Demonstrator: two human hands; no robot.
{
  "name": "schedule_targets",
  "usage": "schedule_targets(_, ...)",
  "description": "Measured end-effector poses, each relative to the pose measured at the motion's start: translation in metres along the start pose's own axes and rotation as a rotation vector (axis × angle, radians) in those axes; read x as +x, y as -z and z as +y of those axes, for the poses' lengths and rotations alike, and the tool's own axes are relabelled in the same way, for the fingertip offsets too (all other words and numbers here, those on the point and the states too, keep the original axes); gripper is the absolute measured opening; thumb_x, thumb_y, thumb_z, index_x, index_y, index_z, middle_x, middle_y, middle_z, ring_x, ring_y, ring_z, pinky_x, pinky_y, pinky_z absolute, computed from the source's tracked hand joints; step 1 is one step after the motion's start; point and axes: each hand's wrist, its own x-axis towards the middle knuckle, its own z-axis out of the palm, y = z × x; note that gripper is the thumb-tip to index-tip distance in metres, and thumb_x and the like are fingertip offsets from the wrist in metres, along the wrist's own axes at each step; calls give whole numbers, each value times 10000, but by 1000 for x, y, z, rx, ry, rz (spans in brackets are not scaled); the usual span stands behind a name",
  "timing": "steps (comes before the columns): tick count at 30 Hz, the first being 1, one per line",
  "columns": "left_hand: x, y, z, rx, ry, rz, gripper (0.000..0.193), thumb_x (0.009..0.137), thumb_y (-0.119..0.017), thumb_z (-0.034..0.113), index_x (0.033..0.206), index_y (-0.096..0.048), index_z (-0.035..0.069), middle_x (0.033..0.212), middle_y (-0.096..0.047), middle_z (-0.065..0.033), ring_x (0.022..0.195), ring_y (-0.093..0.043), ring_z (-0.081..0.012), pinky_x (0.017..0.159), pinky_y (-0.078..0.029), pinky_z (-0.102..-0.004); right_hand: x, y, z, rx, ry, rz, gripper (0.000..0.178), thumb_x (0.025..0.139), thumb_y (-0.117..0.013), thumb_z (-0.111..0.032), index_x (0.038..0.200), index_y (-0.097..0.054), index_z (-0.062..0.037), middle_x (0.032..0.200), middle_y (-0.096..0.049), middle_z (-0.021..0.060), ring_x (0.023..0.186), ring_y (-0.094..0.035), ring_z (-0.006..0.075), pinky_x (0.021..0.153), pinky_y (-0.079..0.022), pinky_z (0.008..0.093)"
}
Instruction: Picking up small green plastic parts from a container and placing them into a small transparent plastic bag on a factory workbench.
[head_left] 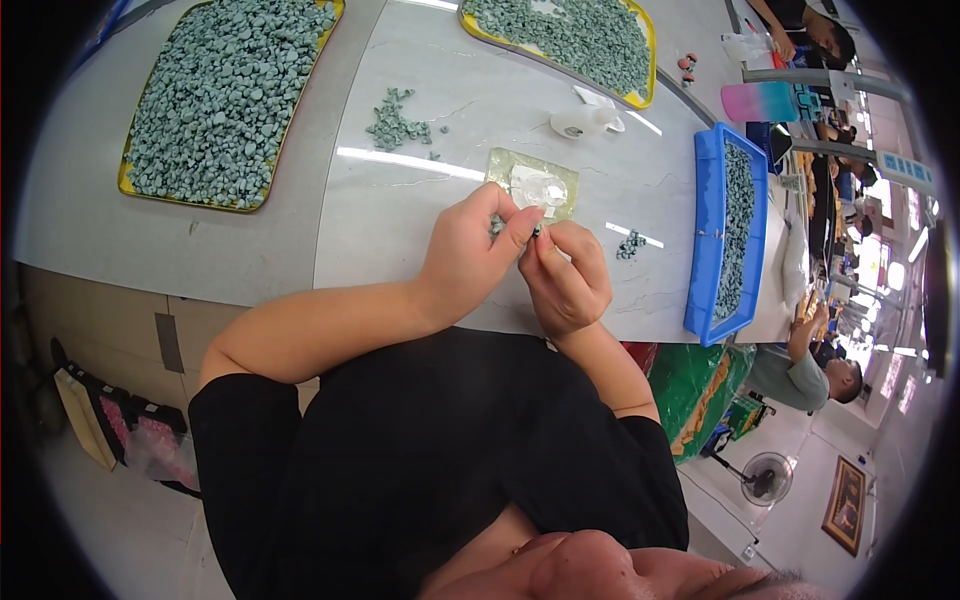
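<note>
My left hand [475,255] and my right hand [565,275] meet above the near edge of the pale marble table [300,230]. Between their fingertips they pinch a small grey-green piece [537,230]; a second bit shows by my left fingers. Just beyond the hands lies a greenish square mat [500,165] with a clear plastic piece [538,186] on it.
Yellow-rimmed trays [222,95] heaped with grey-green pieces sit far left and at the top centre [570,35]. A blue bin [727,230] of the same pieces stands right. Small loose piles [397,122] lie on the table, plus a white bottle [582,120]. Other people work at the right.
</note>
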Motion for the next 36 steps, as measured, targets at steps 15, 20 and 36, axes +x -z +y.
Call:
schedule_targets(15, 4, -9, 13, 86, 264, -213, 298, 923, -554, 289, 783, -516, 29, 639, -535, -16, 592, -469, -70, 558, -403, -242, -2, 80, 42, -169, -612, -284, 161, 827, -603, -2, 982, -645, -13, 892, -664, 94, 748, -625, 168, 684, -480, 256)
schedule_targets(20, 7, -10, 8, 35, 293, -261, 359, 942, -502, 345, 770, -518, 31, 637, -518, -10, 597, -459, -74, 537, -386, -243, -13, 113, 64, -465, -909, -399, 155, 839, -596, -52, 977, -636, 3, 878, -660, 121, 747, -625, 187, 689, -480, 277)
schedule_targets(36, 20, -1, 17, -644, 594, -251, 185, 959, -421, 172, 1021, -520, 29, 807, -471, -4, 579, -307, -44, 472, -264, -190, -8, 84, 62, -245, -935, -400, 147, 860, -596, -68, 971, -634, 20, 876, -629, 79, 713, -561, 117, 673, -468, 257)
